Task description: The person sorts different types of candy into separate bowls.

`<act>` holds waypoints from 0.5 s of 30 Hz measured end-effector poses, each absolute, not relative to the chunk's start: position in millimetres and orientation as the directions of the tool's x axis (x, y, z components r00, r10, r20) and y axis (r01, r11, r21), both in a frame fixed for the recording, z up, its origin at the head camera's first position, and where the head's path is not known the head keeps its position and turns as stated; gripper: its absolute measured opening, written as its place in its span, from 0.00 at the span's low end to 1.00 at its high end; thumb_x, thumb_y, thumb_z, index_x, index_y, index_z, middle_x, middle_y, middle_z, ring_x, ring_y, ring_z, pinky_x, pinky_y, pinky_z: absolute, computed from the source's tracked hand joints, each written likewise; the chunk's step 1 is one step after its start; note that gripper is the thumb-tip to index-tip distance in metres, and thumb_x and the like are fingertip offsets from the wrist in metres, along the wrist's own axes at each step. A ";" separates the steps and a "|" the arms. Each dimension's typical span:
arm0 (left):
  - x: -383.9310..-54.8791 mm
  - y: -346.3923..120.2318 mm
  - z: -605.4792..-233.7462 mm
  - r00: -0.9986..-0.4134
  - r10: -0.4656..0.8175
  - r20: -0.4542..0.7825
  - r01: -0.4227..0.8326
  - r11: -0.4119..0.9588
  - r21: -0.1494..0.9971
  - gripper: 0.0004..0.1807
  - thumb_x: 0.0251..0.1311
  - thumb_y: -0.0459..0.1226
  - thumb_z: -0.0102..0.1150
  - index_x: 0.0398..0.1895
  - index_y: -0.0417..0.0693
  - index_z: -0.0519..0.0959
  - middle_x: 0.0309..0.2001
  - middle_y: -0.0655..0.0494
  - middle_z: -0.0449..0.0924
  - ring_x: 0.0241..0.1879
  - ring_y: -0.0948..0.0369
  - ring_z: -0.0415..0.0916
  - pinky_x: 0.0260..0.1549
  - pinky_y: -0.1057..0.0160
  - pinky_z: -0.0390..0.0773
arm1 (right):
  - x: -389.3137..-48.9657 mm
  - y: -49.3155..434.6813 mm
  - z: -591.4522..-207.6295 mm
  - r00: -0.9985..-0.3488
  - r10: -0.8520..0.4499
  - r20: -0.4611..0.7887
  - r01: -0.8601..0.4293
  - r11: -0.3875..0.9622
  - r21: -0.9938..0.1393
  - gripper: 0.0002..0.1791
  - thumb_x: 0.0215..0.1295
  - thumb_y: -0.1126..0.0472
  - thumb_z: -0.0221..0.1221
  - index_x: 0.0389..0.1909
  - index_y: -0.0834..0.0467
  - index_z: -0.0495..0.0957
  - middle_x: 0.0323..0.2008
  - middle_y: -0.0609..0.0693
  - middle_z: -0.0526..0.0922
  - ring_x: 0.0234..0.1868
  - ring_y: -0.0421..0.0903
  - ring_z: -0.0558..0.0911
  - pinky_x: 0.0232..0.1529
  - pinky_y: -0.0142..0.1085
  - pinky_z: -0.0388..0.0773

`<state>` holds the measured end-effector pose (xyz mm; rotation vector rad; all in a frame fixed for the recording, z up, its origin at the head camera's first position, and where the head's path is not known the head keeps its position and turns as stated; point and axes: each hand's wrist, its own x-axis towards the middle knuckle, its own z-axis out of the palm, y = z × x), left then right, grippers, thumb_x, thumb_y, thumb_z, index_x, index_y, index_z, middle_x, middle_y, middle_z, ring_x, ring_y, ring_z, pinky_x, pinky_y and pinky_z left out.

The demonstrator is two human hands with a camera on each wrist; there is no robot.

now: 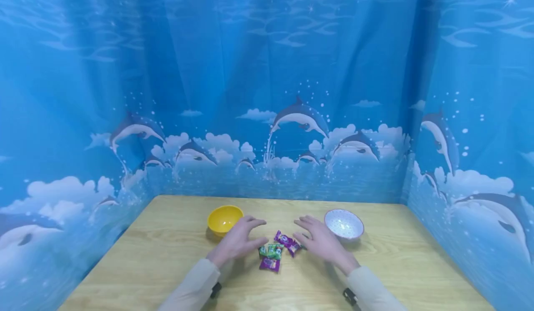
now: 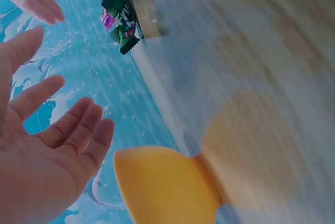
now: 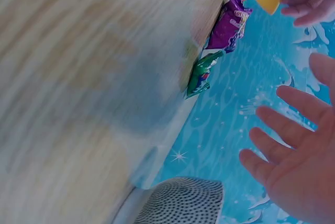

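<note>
Several small wrapped candies lie in a loose group mid-table: a purple candy [image 1: 270,264] nearest me, green candies [image 1: 271,251] behind it, and more purple candies [image 1: 288,242] to the right. My left hand [image 1: 238,240] hovers left of the group, holding nothing, its fingers spread. On the other side my right hand [image 1: 323,241] is likewise spread and holds nothing. A yellow bowl [image 1: 225,220] stands just beyond the left hand. Beyond the right hand is a white speckled bowl [image 1: 344,224]. One green candy [image 3: 201,75] by the right hand shows clearly in the right wrist view.
The light wooden table [image 1: 167,237] meets a blue curtain [image 1: 267,70] with printed dolphins at the back and sides. Dark straps [image 1: 349,296] show below both sleeves.
</note>
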<state>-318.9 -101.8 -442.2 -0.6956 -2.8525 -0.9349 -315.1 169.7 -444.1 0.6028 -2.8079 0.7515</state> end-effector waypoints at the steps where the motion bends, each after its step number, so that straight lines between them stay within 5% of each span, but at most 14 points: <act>1: -319.4 -101.8 -443.3 -0.892 0.410 0.189 0.440 0.698 0.564 0.31 0.60 0.54 0.62 0.65 0.55 0.73 0.62 0.46 0.72 0.59 0.48 0.72 0.56 0.43 0.76 | -316.2 171.3 -444.5 -0.904 -0.318 0.285 -0.421 0.777 -0.468 0.26 0.70 0.44 0.54 0.62 0.54 0.75 0.66 0.56 0.73 0.71 0.59 0.66 0.71 0.59 0.59; 8: -324.2 -100.5 -449.5 -0.891 0.442 0.104 0.395 0.643 0.656 0.26 0.57 0.47 0.66 0.60 0.54 0.77 0.55 0.48 0.76 0.50 0.54 0.73 0.46 0.51 0.79 | -320.6 182.4 -442.6 -0.942 -0.152 0.300 -0.316 0.705 -0.635 0.17 0.67 0.51 0.60 0.54 0.52 0.81 0.58 0.51 0.81 0.64 0.54 0.75 0.68 0.56 0.67; 15: -330.6 -98.6 -449.6 -0.883 0.467 0.043 0.354 0.604 0.714 0.21 0.53 0.44 0.70 0.52 0.53 0.82 0.47 0.53 0.81 0.46 0.57 0.75 0.47 0.51 0.78 | -322.7 198.1 -436.5 -0.936 -0.082 0.343 -0.299 0.704 -0.644 0.18 0.67 0.53 0.60 0.55 0.54 0.81 0.56 0.54 0.82 0.60 0.57 0.78 0.64 0.55 0.71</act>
